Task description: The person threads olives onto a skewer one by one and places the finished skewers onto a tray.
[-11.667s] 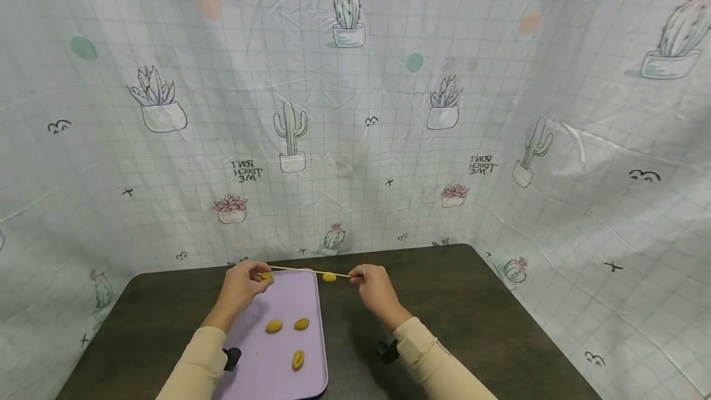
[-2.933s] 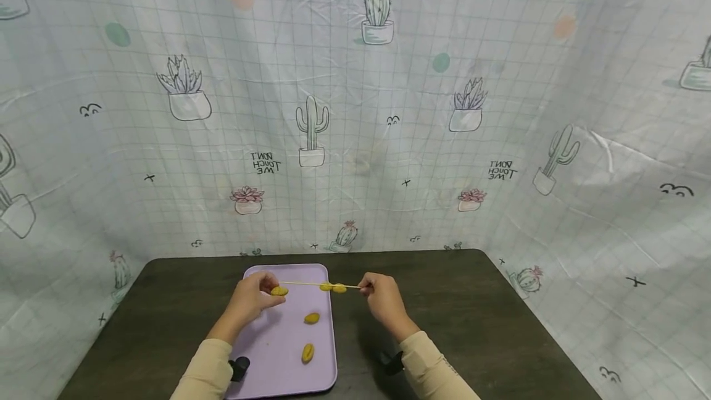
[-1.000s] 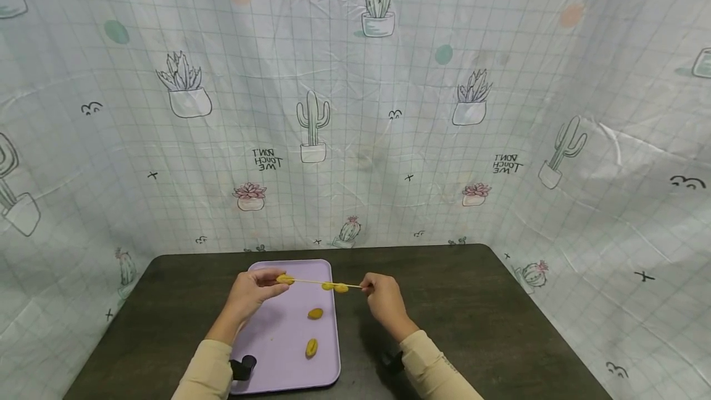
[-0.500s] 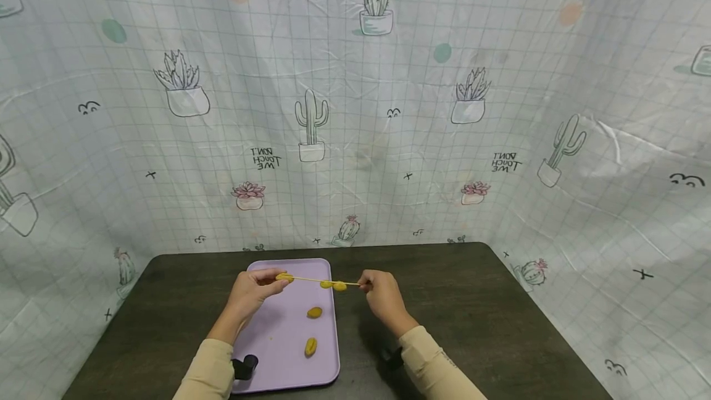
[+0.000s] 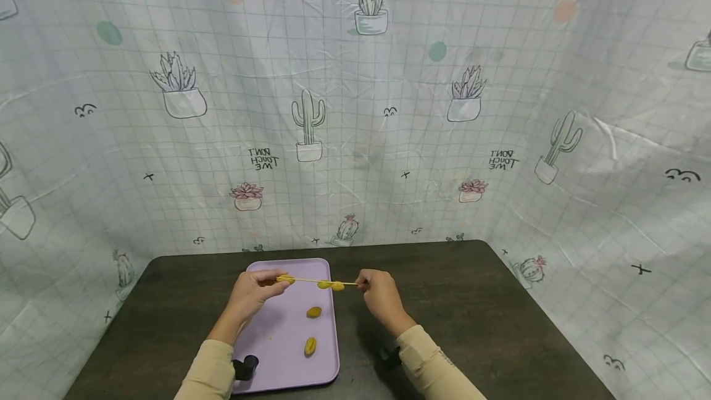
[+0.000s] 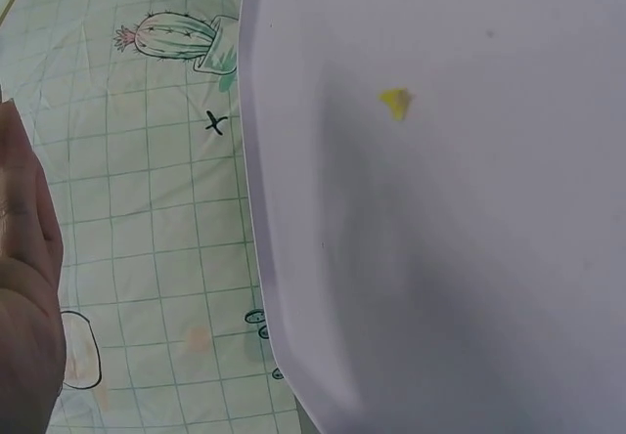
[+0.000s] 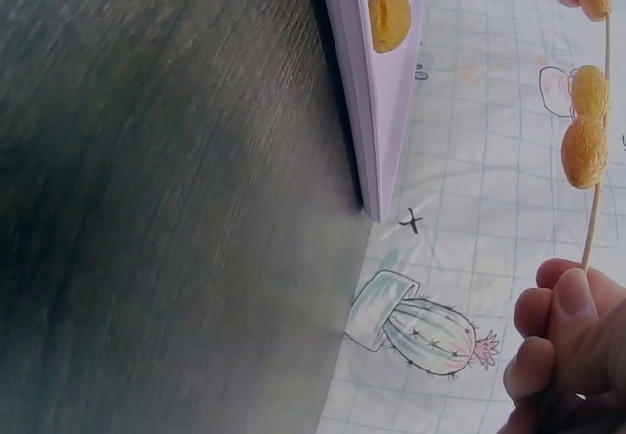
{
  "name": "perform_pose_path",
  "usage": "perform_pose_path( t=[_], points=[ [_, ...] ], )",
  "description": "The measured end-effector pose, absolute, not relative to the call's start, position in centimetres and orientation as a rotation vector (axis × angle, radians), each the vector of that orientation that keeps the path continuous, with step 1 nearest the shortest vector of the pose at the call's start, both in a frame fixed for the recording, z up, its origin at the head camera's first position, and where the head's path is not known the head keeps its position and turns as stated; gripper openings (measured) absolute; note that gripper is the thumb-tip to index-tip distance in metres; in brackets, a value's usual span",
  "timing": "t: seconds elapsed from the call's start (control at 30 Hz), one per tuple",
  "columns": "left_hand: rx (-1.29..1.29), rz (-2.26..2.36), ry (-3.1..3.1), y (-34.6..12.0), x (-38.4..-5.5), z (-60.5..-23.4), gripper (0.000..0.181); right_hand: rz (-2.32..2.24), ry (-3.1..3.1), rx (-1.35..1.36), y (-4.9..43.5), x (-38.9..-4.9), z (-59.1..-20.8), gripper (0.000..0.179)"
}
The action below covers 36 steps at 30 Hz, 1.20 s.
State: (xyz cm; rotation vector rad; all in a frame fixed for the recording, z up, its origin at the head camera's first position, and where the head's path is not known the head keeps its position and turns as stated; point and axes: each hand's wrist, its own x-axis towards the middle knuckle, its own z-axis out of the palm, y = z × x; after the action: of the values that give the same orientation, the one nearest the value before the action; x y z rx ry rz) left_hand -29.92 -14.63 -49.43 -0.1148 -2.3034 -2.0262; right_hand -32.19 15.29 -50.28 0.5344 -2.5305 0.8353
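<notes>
My right hand (image 5: 383, 301) pinches one end of a thin wooden skewer (image 5: 308, 279), held nearly level above the tray's far part. Two yellow, wrinkled oval fruits sit side by side on the skewer, the left one (image 5: 324, 284) touching the right one (image 5: 337, 286); both show large in the right wrist view, over the pinching thumb (image 7: 577, 297). My left hand (image 5: 250, 292) pinches a third yellow fruit (image 5: 286, 278) between thumb and fingers at the skewer's other end. The left wrist view shows only the edge of that hand (image 6: 24, 258).
A lilac tray (image 5: 283, 357) lies on the dark wooden table (image 5: 472, 320), with two more fruits on its right half, one farther (image 5: 313, 312) and one nearer (image 5: 310, 345). A small yellow scrap (image 6: 396, 103) lies on it. A cactus-print curtain (image 5: 355, 141) hangs behind.
The skewer first held one fruit, then two. The left hand took another fruit from the tray and brought it to the skewer's left end. Over the last second, the hands barely moved.
</notes>
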Motion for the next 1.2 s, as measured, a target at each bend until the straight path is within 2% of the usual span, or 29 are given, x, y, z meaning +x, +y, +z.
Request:
perform_pose_path(
  t=[0.47,0.9,1.2],
  points=[
    [-0.103,-2.104,-2.281,-14.2,-30.2,-49.4,0.032,0.833,-2.539,0.528,14.7,-31.8,-49.7,0.028],
    [-0.148,-2.106,-2.287,-14.1,-30.1,-49.5,0.031,0.866,-2.555,0.546,14.1,-31.6,-49.5,0.034],
    [-0.149,-2.139,-2.304,-14.0,-30.1,-49.2,0.037,0.867,-2.554,0.557,13.9,-31.6,-49.4,0.034]
  ],
)
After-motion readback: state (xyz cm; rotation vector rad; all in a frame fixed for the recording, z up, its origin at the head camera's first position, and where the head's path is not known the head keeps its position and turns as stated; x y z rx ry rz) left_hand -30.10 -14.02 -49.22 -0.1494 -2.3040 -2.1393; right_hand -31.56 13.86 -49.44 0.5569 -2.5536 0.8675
